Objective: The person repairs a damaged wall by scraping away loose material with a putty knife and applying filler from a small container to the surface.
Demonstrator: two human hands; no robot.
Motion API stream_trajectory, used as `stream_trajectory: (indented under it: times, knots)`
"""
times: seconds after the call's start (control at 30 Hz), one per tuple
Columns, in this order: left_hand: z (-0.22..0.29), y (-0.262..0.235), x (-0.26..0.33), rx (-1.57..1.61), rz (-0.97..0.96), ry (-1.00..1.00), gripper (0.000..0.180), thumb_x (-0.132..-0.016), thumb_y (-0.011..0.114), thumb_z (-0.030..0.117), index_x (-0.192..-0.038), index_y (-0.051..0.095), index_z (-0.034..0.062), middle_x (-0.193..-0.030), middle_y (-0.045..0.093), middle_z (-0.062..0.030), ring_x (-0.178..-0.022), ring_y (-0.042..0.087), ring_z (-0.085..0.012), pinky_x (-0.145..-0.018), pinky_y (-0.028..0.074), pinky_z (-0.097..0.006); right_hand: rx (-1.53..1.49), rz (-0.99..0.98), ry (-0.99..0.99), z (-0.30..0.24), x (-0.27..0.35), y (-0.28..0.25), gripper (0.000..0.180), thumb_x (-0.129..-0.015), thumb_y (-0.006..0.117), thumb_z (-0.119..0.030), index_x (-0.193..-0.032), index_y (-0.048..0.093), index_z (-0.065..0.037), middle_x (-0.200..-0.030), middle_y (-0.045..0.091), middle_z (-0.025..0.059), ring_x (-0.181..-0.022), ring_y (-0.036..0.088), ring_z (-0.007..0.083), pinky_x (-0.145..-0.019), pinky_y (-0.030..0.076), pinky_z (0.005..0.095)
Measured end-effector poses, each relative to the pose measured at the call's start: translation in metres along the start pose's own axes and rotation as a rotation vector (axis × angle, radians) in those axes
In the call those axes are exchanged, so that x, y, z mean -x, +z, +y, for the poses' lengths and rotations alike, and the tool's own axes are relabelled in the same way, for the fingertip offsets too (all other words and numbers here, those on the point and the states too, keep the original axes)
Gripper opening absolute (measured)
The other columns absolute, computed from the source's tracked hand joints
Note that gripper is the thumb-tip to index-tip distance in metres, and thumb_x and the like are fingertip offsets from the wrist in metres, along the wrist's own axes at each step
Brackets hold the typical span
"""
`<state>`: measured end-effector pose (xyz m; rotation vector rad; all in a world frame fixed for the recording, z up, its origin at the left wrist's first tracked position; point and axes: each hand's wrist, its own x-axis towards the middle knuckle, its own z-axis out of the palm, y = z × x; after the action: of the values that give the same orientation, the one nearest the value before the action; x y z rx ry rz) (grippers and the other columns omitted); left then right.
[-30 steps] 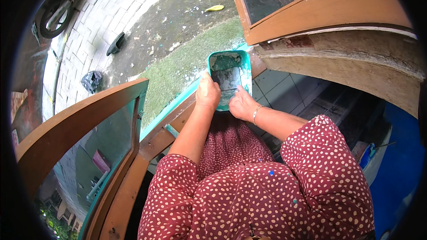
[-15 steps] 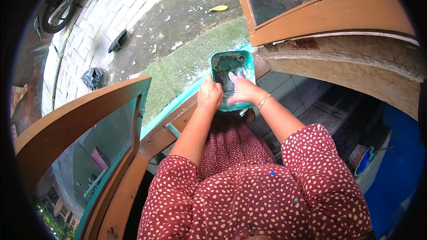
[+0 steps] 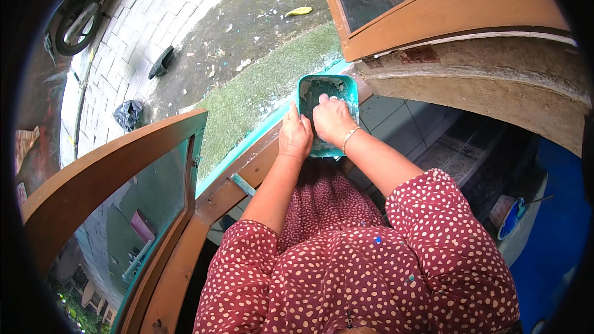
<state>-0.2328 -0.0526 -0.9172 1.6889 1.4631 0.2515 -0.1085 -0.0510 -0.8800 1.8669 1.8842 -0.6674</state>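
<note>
**Both hands at a teal basin on the window sill**

Head view. A teal rectangular plastic basin point(image 3: 328, 96) sits on the outer edge of the brown wooden window sill point(image 3: 247, 170), at the point where the open window frame meets the mossy green ledge point(image 3: 260, 89) beyond. The basin's inside is coated with grey, dirty residue; no clear liquid level can be made out. Its far rim and both side walls are visible; the near rim is covered by the hands.

The left hand point(image 3: 295, 138) lies at the basin's near left corner, fingers bent over the rim, gripping that edge. The right hand point(image 3: 333, 120) reaches into the basin from the near side, fingers curled and pressed against the inner floor; whether it holds anything underneath cannot be told. A thin light bracelet point(image 3: 350, 139) circles the right wrist. Both forearms come from sleeves of a dark red garment with cream dots point(image 3: 371, 272).

To the left, a brown wooden glazed window leaf point(image 3: 117, 173) stands swung outward. Below lies a grey paved yard point(image 3: 185, 6) with a dark shoe point(image 3: 161, 62) and a yellow scrap point(image 3: 299, 10). At the lower right, inside the room, a small blue bowl point(image 3: 511, 218) sits on the floor; its contents cannot be made out.
</note>
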Motion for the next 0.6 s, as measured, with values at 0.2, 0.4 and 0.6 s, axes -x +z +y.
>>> stream_trajectory:
  times: [0.2, 0.4, 0.6]
  knots:
    - [-0.008, -0.006, -0.001, 0.02, -0.096, -0.013, 0.054, -0.093, 0.044, 0.028, -0.142, 0.032, 0.0066, -0.118, 0.052, -0.0249, -0.107, 0.053, -0.0416, -0.092, 0.044, -0.047, -0.233, -0.544, -0.166, 0.011, 0.013, -0.056, 0.023, -0.068, 0.069, -0.015, -0.085, 0.07, 0.001, -0.087, 0.069, 0.0192, -0.087, 0.067, 0.0319, -0.076, 0.052, 0.0407]
    - [-0.008, -0.005, -0.001, 0.027, -0.098, 0.013, 0.059, -0.094, 0.044, 0.028, -0.147, 0.023, 0.0135, -0.119, 0.051, -0.0231, -0.106, 0.054, -0.0412, -0.091, 0.044, -0.047, -0.625, 0.049, 0.227, 0.023, -0.022, 0.003, 0.035, -0.073, 0.056, -0.011, -0.105, 0.059, 0.002, -0.1, 0.063, 0.0277, -0.099, 0.06, 0.0413, -0.087, 0.048, 0.0455]
    - [0.005, -0.014, -0.002, 0.035, -0.112, 0.03, 0.07, -0.084, 0.046, 0.012, -0.148, 0.017, 0.0124, -0.128, 0.047, -0.0237, -0.113, 0.05, -0.0411, -0.095, 0.041, -0.046, -0.885, 0.055, 0.407, 0.0, -0.03, 0.023, 0.044, -0.078, 0.052, -0.013, -0.121, 0.05, 0.0, -0.114, 0.058, 0.0299, -0.11, 0.056, 0.0416, -0.095, 0.043, 0.0456]
